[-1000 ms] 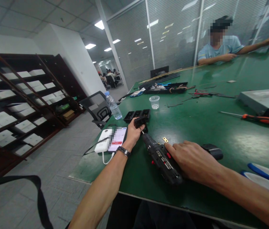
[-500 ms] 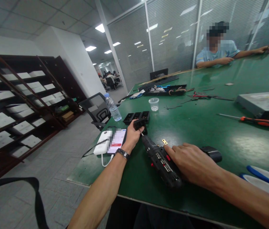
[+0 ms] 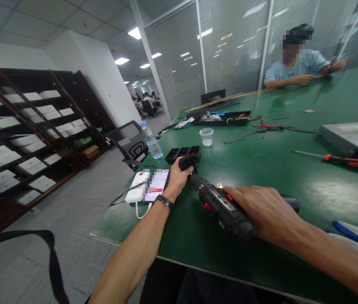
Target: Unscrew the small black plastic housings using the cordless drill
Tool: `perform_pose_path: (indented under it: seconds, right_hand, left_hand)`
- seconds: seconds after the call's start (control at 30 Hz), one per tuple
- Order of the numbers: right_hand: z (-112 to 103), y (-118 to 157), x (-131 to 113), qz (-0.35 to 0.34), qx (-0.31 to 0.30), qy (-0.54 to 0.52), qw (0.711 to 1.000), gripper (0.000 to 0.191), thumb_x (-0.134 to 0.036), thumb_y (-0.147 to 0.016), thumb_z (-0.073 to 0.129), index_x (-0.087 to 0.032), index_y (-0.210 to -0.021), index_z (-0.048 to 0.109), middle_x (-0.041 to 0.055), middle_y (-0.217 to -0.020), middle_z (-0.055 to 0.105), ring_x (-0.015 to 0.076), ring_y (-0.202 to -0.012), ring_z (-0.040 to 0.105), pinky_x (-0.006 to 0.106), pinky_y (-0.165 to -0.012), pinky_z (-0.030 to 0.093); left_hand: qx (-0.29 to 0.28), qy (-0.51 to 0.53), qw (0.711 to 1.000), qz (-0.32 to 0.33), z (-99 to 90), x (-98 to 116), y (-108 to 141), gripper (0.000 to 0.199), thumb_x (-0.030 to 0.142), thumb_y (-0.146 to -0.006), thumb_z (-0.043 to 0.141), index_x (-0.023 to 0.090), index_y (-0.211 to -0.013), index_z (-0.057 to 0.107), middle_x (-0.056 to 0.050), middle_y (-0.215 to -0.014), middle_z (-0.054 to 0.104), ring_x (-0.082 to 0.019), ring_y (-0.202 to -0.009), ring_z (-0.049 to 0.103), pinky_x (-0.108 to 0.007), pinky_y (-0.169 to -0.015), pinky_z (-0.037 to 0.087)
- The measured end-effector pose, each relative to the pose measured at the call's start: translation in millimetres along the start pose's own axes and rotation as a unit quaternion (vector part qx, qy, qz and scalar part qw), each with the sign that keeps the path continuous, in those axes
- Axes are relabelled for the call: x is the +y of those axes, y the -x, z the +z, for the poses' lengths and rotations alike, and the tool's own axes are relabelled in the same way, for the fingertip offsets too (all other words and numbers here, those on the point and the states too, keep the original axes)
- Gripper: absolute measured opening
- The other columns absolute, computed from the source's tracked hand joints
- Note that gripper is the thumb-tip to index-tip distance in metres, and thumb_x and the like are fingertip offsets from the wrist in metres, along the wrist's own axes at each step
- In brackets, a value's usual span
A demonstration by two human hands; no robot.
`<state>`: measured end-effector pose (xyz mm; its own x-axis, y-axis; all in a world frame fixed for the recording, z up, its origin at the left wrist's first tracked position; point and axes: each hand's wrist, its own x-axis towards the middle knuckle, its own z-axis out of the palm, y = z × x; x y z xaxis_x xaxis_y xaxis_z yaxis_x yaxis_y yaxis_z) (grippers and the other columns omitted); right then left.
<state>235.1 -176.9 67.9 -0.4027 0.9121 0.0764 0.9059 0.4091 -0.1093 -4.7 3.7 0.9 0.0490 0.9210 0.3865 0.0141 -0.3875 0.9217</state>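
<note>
My left hand (image 3: 180,176) is closed on a small black part (image 3: 187,162), held just above the green table (image 3: 255,162). In my right hand (image 3: 256,209) is a black power drill (image 3: 221,207) with red buttons, lying slanted with its chuck toward the black part. The bit's tip is near that part; whether they touch is too small to tell. A small brass-coloured plate (image 3: 219,185) lies beside the drill. Behind my left hand stand black compartment trays (image 3: 183,154).
Left are a phone (image 3: 158,185), a white power bank (image 3: 134,192) and a water bottle (image 3: 151,141). Farther back are a plastic cup (image 3: 206,137) and a tool tray (image 3: 223,120). An orange screwdriver (image 3: 353,162) lies right. A person (image 3: 296,67) sits across the table.
The drill's rear end has swung right and slightly up with my right hand. My left hand still holds the black part. The person opposite has drawn one hand in.
</note>
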Motion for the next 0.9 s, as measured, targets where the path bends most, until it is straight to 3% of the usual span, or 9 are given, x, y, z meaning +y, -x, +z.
perform_pose_path:
  seconds: [0.33, 0.67, 0.9]
  right_hand:
    - [5.7, 0.5, -1.7, -0.004, 0.027, 0.034, 0.999, 0.041, -0.022, -0.085, 0.066, -0.023, -0.126, 0.063, 0.0079, -0.103, 0.078, 0.0308, -0.088, 0.074, 0.038, -0.069, 0.033]
    - [18.2, 0.5, -2.2, -0.068, 0.062, 0.082, 0.992, 0.034, -0.015, -0.08, 0.068, -0.021, -0.112, 0.061, 0.0081, -0.095, 0.077, 0.0287, -0.079, 0.073, 0.037, -0.067, 0.032]
    - [18.0, 0.0, -2.3, -0.069, 0.059, 0.094, 0.991, 0.039, -0.013, -0.079, 0.069, -0.019, -0.117, 0.063, 0.0092, -0.096, 0.077, 0.0295, -0.08, 0.073, 0.037, -0.067, 0.033]
  left_hand:
    - [0.013, -0.004, 1.0, 0.0, 0.0, -0.7, -1.4, 0.038, 0.017, -0.072, 0.084, 0.019, -0.106, 0.07, -0.005, -0.11, 0.079, -0.021, -0.104, 0.07, -0.035, -0.101, 0.051]
    - [0.011, -0.019, 1.0, 0.009, 0.8, 4.2, 1.0, 0.034, 0.017, -0.072, 0.082, 0.019, -0.105, 0.071, -0.006, -0.111, 0.079, -0.021, -0.102, 0.069, -0.034, -0.098, 0.051]
    - [0.012, -0.018, 1.0, 0.016, 0.9, 5.6, 1.7, 0.032, 0.018, -0.073, 0.082, 0.019, -0.103, 0.07, -0.004, -0.106, 0.077, -0.02, -0.099, 0.068, -0.033, -0.093, 0.051]
